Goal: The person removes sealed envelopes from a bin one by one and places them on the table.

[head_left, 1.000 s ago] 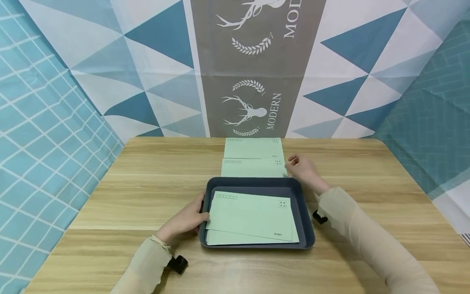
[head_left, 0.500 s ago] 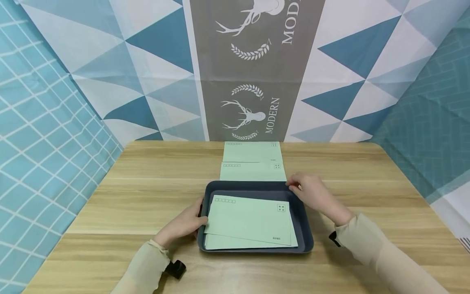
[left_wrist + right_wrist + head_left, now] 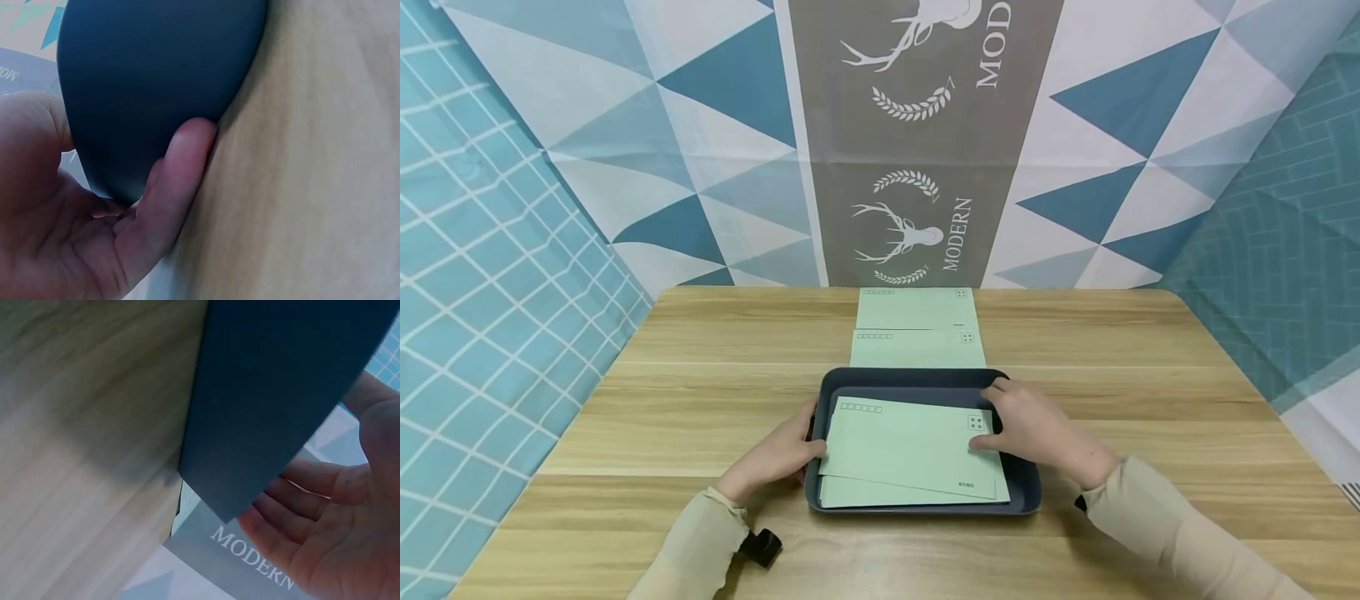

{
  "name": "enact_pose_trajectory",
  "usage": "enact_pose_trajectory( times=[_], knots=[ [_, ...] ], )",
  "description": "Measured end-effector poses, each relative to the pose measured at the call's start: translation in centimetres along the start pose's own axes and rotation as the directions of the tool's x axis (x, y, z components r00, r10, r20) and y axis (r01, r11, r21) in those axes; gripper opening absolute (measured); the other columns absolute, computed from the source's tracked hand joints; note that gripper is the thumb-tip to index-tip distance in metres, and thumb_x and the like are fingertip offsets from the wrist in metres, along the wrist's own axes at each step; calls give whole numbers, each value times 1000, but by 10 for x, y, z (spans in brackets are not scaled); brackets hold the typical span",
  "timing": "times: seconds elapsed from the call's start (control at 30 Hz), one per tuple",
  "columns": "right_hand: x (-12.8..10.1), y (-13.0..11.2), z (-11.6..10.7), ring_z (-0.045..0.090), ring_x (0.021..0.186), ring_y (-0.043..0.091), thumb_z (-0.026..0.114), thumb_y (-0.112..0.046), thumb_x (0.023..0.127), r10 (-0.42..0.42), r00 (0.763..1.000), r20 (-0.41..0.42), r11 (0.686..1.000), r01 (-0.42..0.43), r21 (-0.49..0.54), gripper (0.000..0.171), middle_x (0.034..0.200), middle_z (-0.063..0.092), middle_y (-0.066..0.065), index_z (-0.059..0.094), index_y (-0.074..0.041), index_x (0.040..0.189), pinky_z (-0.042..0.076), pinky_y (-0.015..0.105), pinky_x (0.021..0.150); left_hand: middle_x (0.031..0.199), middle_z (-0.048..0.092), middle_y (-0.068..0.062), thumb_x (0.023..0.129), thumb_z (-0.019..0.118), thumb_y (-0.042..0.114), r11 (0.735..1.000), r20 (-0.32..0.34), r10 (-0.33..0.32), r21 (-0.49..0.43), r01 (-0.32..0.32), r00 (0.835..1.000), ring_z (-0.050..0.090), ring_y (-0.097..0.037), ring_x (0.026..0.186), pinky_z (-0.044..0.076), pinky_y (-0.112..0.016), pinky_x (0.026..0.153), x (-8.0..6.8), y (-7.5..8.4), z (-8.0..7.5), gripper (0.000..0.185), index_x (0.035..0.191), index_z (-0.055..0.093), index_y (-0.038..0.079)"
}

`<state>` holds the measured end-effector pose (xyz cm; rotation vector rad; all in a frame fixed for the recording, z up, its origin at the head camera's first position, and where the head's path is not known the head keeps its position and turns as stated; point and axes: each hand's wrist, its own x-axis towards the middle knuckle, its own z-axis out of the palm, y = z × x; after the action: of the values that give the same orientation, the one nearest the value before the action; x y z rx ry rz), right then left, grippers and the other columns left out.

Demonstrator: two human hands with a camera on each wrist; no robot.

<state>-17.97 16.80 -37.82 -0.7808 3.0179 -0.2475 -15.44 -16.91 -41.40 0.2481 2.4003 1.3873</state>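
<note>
A dark blue-grey tray (image 3: 891, 377) stands on the wooden table with pale green envelopes inside. The top envelope (image 3: 898, 450) lies askew over another envelope (image 3: 880, 493). At the tray's left side, my left hand (image 3: 781, 454) grips the wall, its thumb over the rim; in the left wrist view, the fingers lie along the outer wall (image 3: 156, 81). My right hand (image 3: 1037, 425) reaches over the right rim, thumb and fingertips spread apart at the top envelope's right end. In the right wrist view, the outer wall (image 3: 275, 394) hides the fingertips of that hand (image 3: 331, 531).
Behind the tray, two green envelope stacks or sheets lie in line: a nearer envelope (image 3: 917, 352) partly hidden by the tray, and a farther envelope (image 3: 917, 310) at the back edge. Patterned cloth (image 3: 910, 158) rises behind the wooden table (image 3: 662, 417).
My right hand has come from the nearer envelope behind the tray, back past the far right corner, and into the tray at the top envelope. My left hand keeps its grip.
</note>
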Motion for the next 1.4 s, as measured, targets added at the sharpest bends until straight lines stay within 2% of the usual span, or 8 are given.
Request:
enact_pose_trajectory(
  times=[0.23,0.4,0.53,0.83,1.13,1.4],
  knots=[
    [0,-4,4,58,95,28,70,-62,60,-36,998,48,998,38,-52,89,109,57,15,55,4,117,50,41,80,101,55,-24,79,50,1,1000,-1,-10,10,10,1000,54,-18,49,47,-34,40,0,1,0,73,143,14,0],
    [0,-4,6,53,106,30,66,-70,57,-28,995,91,995,37,-95,97,116,55,15,52,1,122,44,46,89,103,55,-24,80,49,2,1000,2,-11,11,11,1000,54,-18,50,47,-34,40,1,0,0,72,143,13,0],
    [0,-3,9,52,109,31,64,-73,56,-36,994,100,993,46,-105,100,118,55,16,52,1,123,40,48,93,104,55,-24,81,49,2,1000,2,-8,12,8,1000,54,-18,50,48,-34,41,1,-1,0,72,143,13,-1],
    [-1,-1,10,52,105,29,62,-78,51,-51,993,107,994,61,-92,105,114,56,14,54,1,120,39,47,92,104,54,-25,80,50,1,1000,3,-3,13,2,1000,55,-18,50,48,-35,40,0,1,0,74,143,13,1],
    [-3,-1,11,50,110,31,60,-83,45,-60,990,129,993,73,-94,113,117,55,12,53,1,122,34,50,97,104,54,-24,80,49,1,1000,0,0,13,0,1000,54,-17,50,48,-35,40,1,-1,1,73,143,12,-1],
    [-3,-1,13,51,106,30,62,-80,45,-66,991,116,991,79,-110,112,114,54,12,54,2,119,34,48,95,102,55,-23,80,50,2,1000,2,3,11,-3,1000,53,-17,48,47,-34,39,0,1,0,73,143,12,0]
  ],
)
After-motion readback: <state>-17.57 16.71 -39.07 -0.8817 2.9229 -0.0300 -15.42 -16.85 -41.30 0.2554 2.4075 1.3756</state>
